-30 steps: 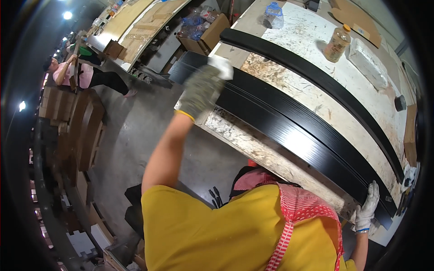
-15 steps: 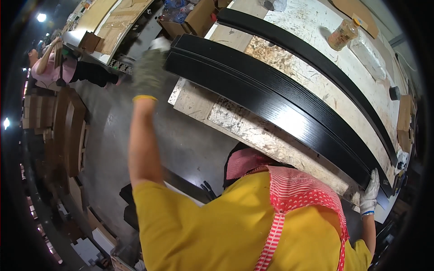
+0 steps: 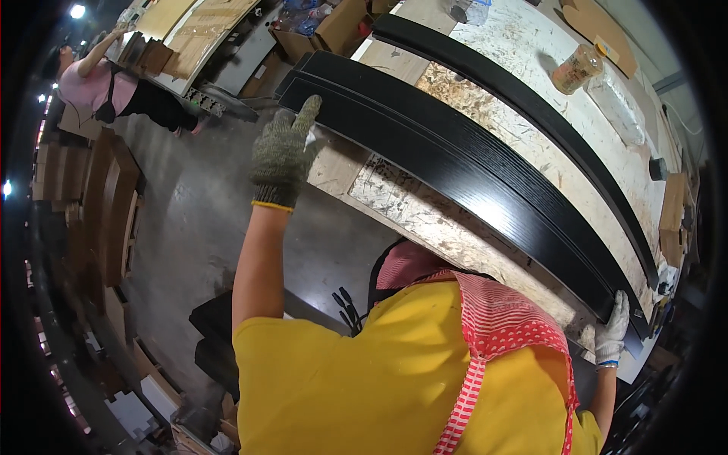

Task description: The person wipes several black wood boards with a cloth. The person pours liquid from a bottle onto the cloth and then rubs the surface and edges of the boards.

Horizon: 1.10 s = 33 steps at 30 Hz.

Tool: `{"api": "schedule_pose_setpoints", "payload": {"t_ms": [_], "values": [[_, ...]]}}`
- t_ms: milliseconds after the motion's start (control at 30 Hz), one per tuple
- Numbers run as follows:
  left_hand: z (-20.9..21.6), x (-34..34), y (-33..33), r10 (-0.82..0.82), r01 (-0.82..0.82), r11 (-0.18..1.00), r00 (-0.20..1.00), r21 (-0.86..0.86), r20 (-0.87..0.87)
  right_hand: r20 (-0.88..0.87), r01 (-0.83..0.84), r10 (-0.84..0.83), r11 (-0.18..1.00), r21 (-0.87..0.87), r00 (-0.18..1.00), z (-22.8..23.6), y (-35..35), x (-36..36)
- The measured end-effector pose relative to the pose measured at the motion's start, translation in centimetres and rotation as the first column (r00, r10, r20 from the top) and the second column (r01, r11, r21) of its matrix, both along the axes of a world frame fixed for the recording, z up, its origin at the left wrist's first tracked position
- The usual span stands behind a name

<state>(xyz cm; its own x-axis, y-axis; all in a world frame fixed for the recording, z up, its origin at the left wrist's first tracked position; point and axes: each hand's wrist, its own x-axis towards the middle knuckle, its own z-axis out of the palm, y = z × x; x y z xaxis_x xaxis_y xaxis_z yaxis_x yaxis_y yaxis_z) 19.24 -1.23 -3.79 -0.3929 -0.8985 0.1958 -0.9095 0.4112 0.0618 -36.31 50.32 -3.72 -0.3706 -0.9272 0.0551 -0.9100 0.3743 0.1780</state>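
A long black board with a grooved edge lies across the worktable, curved by the lens. My left hand, in a grey-green knit glove, is at the board's left end, one finger reaching onto its face. A bit of white cloth shows at its palm side; the other fingers look curled around it. My right hand, in a white glove, grips the near edge at the right end, its thumb hidden. Behind lies a second, narrower black strip, untouched.
The scuffed worktable has a bottle with amber contents, a clear plastic package and a small dark cylinder. An open carton stands beyond its left end. Brown panels are stacked at left; another person works at far left.
My left hand has come from beyond the board's left end, blurred with white cloth at its fingers, to the near edge, right of where it was. My right hand stays on the board.
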Motion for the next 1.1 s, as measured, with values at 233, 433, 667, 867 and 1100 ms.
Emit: {"api": "schedule_pose_setpoints", "payload": {"t_ms": [233, 433, 667, 867, 1100], "values": [[0.4, 0.3, -3.2, -0.177, 0.241, 0.947, 0.944, -0.214, 0.278, 0.197, 0.076, -0.097, 0.991, 0.112, 0.976, 1.3, -0.3, 0.9], [3.9, -0.7, -5.2, -0.352, 0.395, 0.905, 0.903, -0.157, 0.245, 0.357, -0.129, 0.117, 0.992, 0.01, 0.927, 3.4, 0.3, -1.1], [5.3, -0.6, -7.0, -0.261, 0.284, 0.956, 0.938, -0.072, 0.226, 0.322, -0.053, 0.094, 0.99, -0.134, 0.942, 3.0, 0.0, 0.2], [5.4, 5.5, -7.1, 0.103, -0.086, 0.984, 0.989, -0.154, 0.109, 0.357, -0.062, 0.143, 0.972, -0.229, 0.923, 0.9, 1.6, -2.9], [6.4, -8.5, 4.8, -0.521, 0.552, 0.832, 0.813, 0.059, -0.259, 0.305, -0.069, 0.148, 0.964, -0.256, 0.941, 0.8, 1.3, -2.4]]}}
